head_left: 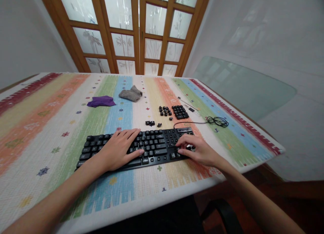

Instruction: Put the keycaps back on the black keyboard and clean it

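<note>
A black keyboard (155, 147) lies near the table's front edge, with many keycaps off its right end. My left hand (121, 148) rests flat across its middle keys, fingers stretched and thumb apart. Over the number-pad end, my right hand (196, 149) has its fingers bent and thumb drawn in, pinching low at the board. Whatever sits between those fingertips is too small and hidden to name. Just behind the keyboard are a few loose keycaps (150, 123). Farther back lie a pile of keycaps (165, 111) and a neat block of keycaps (180, 112).
The keyboard's cable (217, 121) is coiled at the right. Behind the keycaps lie a thin stick-like tool (188, 103) and a small dark piece (191, 109). A purple cloth (101, 101) and a grey cloth (131, 94) lie toward the back on the striped tablecloth (60, 126).
</note>
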`<state>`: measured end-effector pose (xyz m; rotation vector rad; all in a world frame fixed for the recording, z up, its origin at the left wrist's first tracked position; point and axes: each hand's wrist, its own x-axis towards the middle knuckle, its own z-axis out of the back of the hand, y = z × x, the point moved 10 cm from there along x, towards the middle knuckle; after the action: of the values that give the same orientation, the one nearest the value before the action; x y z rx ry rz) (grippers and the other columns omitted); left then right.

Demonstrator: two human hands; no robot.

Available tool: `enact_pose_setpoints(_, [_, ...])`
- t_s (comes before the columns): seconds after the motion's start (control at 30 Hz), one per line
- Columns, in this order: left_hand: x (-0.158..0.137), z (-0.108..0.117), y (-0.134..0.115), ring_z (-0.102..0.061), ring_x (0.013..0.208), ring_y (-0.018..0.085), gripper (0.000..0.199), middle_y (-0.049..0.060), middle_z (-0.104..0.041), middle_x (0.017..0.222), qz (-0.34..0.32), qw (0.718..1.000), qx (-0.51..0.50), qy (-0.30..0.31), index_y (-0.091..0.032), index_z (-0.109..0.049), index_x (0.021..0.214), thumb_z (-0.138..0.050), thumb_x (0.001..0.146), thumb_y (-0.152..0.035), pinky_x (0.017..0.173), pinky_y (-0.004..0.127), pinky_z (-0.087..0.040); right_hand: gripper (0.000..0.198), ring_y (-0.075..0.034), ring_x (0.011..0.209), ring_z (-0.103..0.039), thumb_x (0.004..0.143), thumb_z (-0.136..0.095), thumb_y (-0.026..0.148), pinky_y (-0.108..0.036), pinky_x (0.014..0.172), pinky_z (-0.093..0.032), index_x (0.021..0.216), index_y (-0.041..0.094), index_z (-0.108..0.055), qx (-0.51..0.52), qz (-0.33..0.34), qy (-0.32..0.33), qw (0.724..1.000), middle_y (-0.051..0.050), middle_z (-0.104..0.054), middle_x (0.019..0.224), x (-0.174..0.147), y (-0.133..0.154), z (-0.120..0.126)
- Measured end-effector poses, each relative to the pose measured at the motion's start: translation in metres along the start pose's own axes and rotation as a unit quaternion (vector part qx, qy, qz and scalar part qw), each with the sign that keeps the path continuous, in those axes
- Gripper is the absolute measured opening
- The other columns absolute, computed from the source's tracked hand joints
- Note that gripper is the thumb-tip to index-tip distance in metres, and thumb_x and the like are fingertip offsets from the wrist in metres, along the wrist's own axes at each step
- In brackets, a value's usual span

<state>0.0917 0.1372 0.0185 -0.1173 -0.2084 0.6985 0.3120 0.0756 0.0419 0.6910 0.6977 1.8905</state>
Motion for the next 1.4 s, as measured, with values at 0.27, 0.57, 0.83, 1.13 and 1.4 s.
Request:
enact_pose_setpoints(0.27, [0.000,-0.003,0.002,-0.050,0.134,0.036,0.083,0.017,-0.053,0.148,0.001,1.000,0.014,0.002,-0.013,-0.039,0.152,-0.023,0.099,-0.075,0.117,0.061,-0.027,0.006,-0.016,0.078,-0.063,0.094,-0.065,0.024,-0.028,0.071,-0.054,0.093,0.019,-0.068,0.003,0.018,-0.021,1.000,-0.004,-0.066,0.091,-0.001,0.003,-0.003])
enact_pose_setpoints(0.57, [-0.001,-0.005,0.003,-0.050,0.134,0.036,0.084,0.016,-0.051,0.150,-0.001,1.000,0.015,0.001,-0.012,-0.038,0.153,-0.023,0.099,-0.075,0.116,0.060,-0.029,0.005,-0.015,0.074,-0.061,0.091,-0.066,0.017,-0.029,0.068,-0.049,0.089,0.020,-0.069,-0.013,0.002,-0.046,0.999,-0.003,-0.067,0.086,0.002,0.000,-0.005])
enact_pose_setpoints(0.83, [0.000,-0.002,0.002,-0.050,0.134,0.035,0.084,0.016,-0.052,0.149,0.000,1.000,0.011,-0.001,-0.015,-0.038,0.152,-0.021,0.098,-0.076,0.116,0.060,-0.028,0.006,-0.016,0.075,-0.061,0.090,-0.067,0.021,-0.028,0.070,-0.050,0.094,0.019,-0.070,0.006,-0.014,-0.053,0.998,-0.004,-0.068,0.088,0.001,-0.010,-0.004])
enact_pose_setpoints(1.13, [-0.001,-0.002,0.000,-0.049,0.135,0.036,0.083,0.017,-0.050,0.150,-0.001,1.000,0.006,-0.001,-0.012,-0.039,0.151,-0.025,0.099,-0.075,0.116,0.063,-0.027,0.010,-0.015,0.071,-0.061,0.091,-0.064,0.019,-0.028,0.066,-0.047,0.089,0.020,-0.074,-0.047,0.003,-0.046,0.998,-0.002,-0.065,0.078,0.002,0.005,-0.005])
enact_pose_setpoints(1.4, [-0.001,-0.002,0.000,-0.048,0.136,0.035,0.083,0.017,-0.050,0.151,0.005,1.000,0.003,-0.002,-0.013,-0.038,0.151,-0.024,0.099,-0.075,0.118,0.061,-0.026,0.008,-0.013,0.063,-0.053,0.082,-0.075,0.015,-0.025,0.058,-0.038,0.075,0.018,-0.072,-0.045,-0.078,-0.025,0.996,0.000,-0.059,0.072,0.014,-0.019,-0.006])
